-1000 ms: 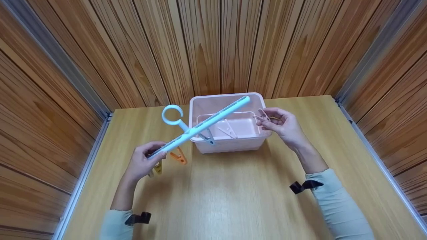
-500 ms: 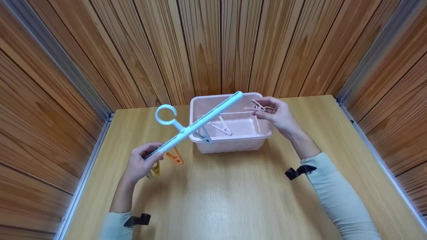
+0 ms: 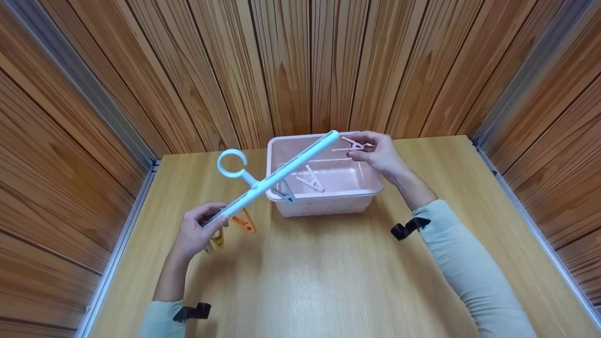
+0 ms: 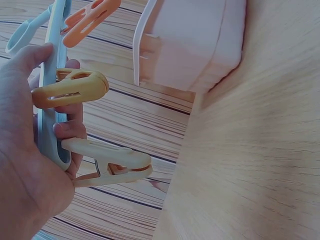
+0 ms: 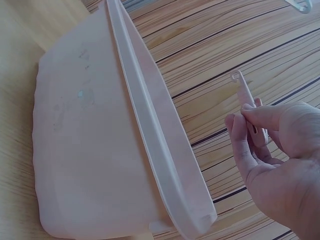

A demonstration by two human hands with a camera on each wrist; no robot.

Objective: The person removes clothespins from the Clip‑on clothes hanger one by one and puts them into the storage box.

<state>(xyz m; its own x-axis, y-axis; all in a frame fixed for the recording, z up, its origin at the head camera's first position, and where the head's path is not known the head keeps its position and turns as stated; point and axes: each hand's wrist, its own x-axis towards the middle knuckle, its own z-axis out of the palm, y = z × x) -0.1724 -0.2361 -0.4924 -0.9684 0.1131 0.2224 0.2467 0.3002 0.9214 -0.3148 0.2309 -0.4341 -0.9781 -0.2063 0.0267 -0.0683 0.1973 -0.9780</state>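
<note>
My left hand point(image 3: 199, 232) grips the near end of a light blue hanger bar point(image 3: 277, 176) with a ring hook point(image 3: 231, 164), held slanting over the table toward the pink bin point(image 3: 371, 188). Orange point(image 3: 244, 220), yellow point(image 3: 217, 240) and grey-blue point(image 3: 284, 191) pegs hang from the bar; in the left wrist view the yellow peg point(image 4: 70, 89), a cream peg point(image 4: 107, 161) and the orange peg point(image 4: 90, 17) show beside my fingers. My right hand point(image 3: 378, 152) pinches a pale pink peg point(image 3: 350, 145) just past the bar's far tip, above the bin's back edge. The right wrist view shows that peg point(image 5: 250, 112) between thumb and fingers.
The pink bin point(image 5: 100, 150) stands at the back middle of the wooden table point(image 3: 328, 272) and holds a loose pale peg point(image 3: 310, 180). Wood-panelled walls point(image 3: 300, 65) close in the back and both sides. Metal strips run along the table's left and right edges.
My right hand has carried the pink peg up and left, from beside the bin's right rim to the bar's far tip. The bar has tilted slightly and shifted left.
</note>
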